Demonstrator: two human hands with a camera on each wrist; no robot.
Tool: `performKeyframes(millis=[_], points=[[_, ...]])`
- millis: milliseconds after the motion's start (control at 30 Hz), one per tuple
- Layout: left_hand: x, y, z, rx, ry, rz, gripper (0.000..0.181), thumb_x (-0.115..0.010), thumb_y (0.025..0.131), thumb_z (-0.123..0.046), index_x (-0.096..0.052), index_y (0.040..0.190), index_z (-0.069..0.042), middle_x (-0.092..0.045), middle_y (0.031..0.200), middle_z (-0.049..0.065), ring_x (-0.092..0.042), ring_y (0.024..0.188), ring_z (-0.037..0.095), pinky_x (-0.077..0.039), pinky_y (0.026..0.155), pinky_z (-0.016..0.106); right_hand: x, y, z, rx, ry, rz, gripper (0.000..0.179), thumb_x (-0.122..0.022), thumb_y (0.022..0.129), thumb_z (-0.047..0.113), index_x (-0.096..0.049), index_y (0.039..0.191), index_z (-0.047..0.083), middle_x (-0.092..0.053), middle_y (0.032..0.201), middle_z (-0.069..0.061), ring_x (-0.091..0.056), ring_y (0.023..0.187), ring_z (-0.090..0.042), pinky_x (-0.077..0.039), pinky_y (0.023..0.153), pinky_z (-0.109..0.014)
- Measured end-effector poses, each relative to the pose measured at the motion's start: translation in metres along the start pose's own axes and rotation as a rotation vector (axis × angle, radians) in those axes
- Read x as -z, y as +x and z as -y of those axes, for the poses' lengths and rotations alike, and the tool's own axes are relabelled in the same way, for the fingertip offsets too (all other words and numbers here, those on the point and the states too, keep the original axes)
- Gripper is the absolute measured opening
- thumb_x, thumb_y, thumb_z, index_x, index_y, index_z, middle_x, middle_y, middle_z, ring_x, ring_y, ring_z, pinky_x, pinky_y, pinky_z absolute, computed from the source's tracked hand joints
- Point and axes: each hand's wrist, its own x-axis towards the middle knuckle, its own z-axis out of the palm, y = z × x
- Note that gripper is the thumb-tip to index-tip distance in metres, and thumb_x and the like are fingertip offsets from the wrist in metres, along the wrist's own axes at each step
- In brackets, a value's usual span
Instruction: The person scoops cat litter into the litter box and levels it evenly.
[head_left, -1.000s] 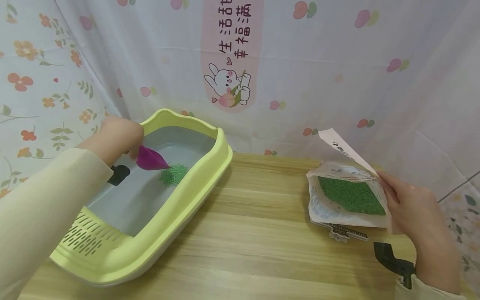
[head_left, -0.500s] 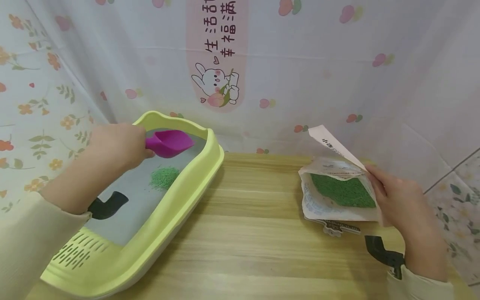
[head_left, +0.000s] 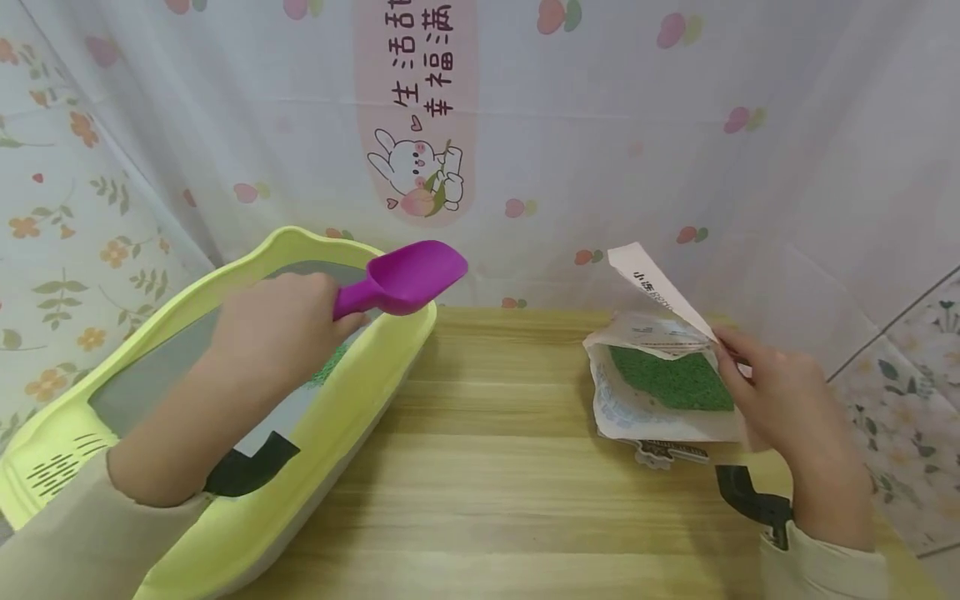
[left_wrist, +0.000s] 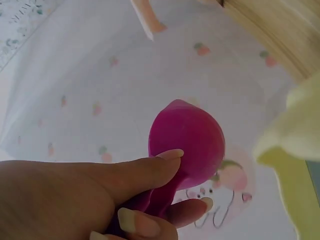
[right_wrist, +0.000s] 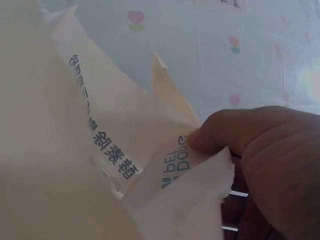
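Observation:
My left hand grips the handle of a purple scoop, held up over the right rim of a yellow-green litter box. In the left wrist view the thumb lies along the neck of the scoop, with fingers curled round the handle. Green litter pellets lie on the grey floor of the box, partly hidden by the hand. My right hand pinches the torn top edge of a white paper bag. Green pellets show through the bag's mouth.
The box and bag stand on a wooden table, with bare wood between them. A patterned curtain hangs along the back edge. Slots pierce the front ledge of the box. Black wrist-camera mounts sit at both wrists.
My left hand has lifted the scoop from above the pellets in the box and brought it right, past the box's rim. The right hand keeps its pinch on the bag. The head view has shifted.

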Motion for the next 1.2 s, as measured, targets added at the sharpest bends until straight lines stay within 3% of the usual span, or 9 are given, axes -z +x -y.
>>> performKeyframes(millis=[167, 367, 567, 700, 800, 900, 1033, 1133, 1200], points=[[-0.015, -0.007, -0.020, -0.072, -0.035, -0.046, 0.042, -0.069, 0.095, -0.042, -0.050, 0.071, -0.013, -0.046, 0.058, 0.002, -0.045, 0.054, 0.019, -0.032, 0.050, 0.032, 0.000, -0.001, 0.002, -0.055, 0.015, 0.009, 0.037, -0.056, 0.100, 0.011, -0.060, 0.135, 0.004, -0.071, 0.105, -0.033, -0.054, 0.048, -0.024, -0.027, 0.044, -0.026], [-0.039, -0.016, -0.044, -0.155, -0.085, -0.129, 0.042, -0.073, 0.092, -0.040, -0.049, 0.069, -0.015, -0.043, 0.055, 0.000, -0.041, 0.048, 0.017, -0.030, 0.047, 0.030, -0.002, 0.002, 0.004, -0.052, 0.020, -0.038, 0.032, -0.064, 0.099, 0.017, -0.066, 0.129, 0.007, -0.072, 0.104, -0.029, -0.071, 0.075, -0.049, -0.043, 0.050, -0.038], [-0.062, -0.018, -0.067, -0.190, -0.154, -0.068, 0.042, -0.075, 0.090, -0.042, -0.050, 0.068, -0.016, -0.045, 0.055, -0.003, -0.041, 0.049, 0.013, -0.032, 0.049, 0.026, -0.005, 0.003, 0.004, -0.044, 0.024, -0.053, 0.030, -0.066, 0.098, 0.014, -0.067, 0.127, 0.005, -0.072, 0.103, -0.030, -0.071, 0.077, -0.050, -0.051, 0.060, -0.058], [-0.081, -0.017, -0.081, -0.205, -0.206, -0.005, 0.042, -0.075, 0.091, -0.042, -0.049, 0.067, -0.018, -0.041, 0.055, -0.005, -0.038, 0.049, 0.010, -0.031, 0.047, 0.025, -0.005, 0.005, 0.003, -0.008, -0.005, -0.092, 0.027, -0.064, 0.099, 0.012, -0.068, 0.124, 0.005, -0.071, 0.076, -0.025, -0.053, 0.047, -0.031, -0.038, 0.046, -0.041], [-0.095, -0.015, -0.096, -0.239, -0.264, 0.052, 0.041, -0.074, 0.090, -0.043, -0.051, 0.067, -0.018, -0.041, 0.056, -0.006, -0.038, 0.051, 0.009, -0.032, 0.048, 0.025, -0.004, 0.006, 0.001, 0.001, -0.027, -0.119, 0.024, -0.062, 0.100, 0.011, -0.070, 0.122, 0.004, -0.066, 0.064, -0.022, -0.036, 0.045, -0.018, -0.025, 0.049, -0.031], [-0.110, -0.012, -0.110, -0.281, -0.305, 0.088, 0.040, -0.075, 0.090, -0.043, -0.053, 0.068, -0.017, -0.041, 0.056, -0.007, -0.038, 0.051, 0.008, -0.032, 0.048, 0.025, -0.003, 0.006, 0.001, 0.010, -0.030, -0.133, 0.023, -0.063, 0.098, 0.008, -0.071, 0.119, 0.003, -0.069, 0.071, -0.026, -0.044, 0.047, -0.023, -0.031, 0.049, -0.035], [-0.129, -0.007, -0.125, -0.275, -0.311, 0.113, 0.040, -0.074, 0.091, -0.043, -0.054, 0.071, -0.016, -0.041, 0.057, -0.006, -0.037, 0.050, 0.008, -0.032, 0.047, 0.024, -0.005, 0.003, 0.000, 0.038, -0.016, -0.160, 0.024, -0.067, 0.094, 0.003, -0.072, 0.117, 0.004, -0.071, 0.088, -0.031, -0.064, 0.061, -0.046, -0.049, 0.056, -0.056], [-0.143, -0.001, -0.134, -0.264, -0.305, 0.106, 0.037, -0.072, 0.093, -0.041, -0.055, 0.073, -0.015, -0.043, 0.057, -0.006, -0.038, 0.049, 0.009, -0.032, 0.046, 0.024, -0.007, 0.002, -0.001, 0.072, -0.014, -0.191, 0.025, -0.069, 0.092, 0.001, -0.073, 0.116, 0.005, -0.071, 0.092, -0.031, -0.067, 0.078, -0.057, -0.051, 0.069, -0.067], [-0.150, 0.002, -0.138, -0.263, -0.310, 0.096, 0.035, -0.071, 0.094, -0.038, -0.055, 0.073, -0.015, -0.043, 0.057, -0.005, -0.038, 0.049, 0.009, -0.032, 0.045, 0.024, -0.007, 0.002, -0.001, 0.093, -0.017, -0.196, 0.026, -0.070, 0.090, -0.001, -0.073, 0.116, 0.004, -0.072, 0.090, -0.031, -0.067, 0.075, -0.055, -0.052, 0.069, -0.066]])
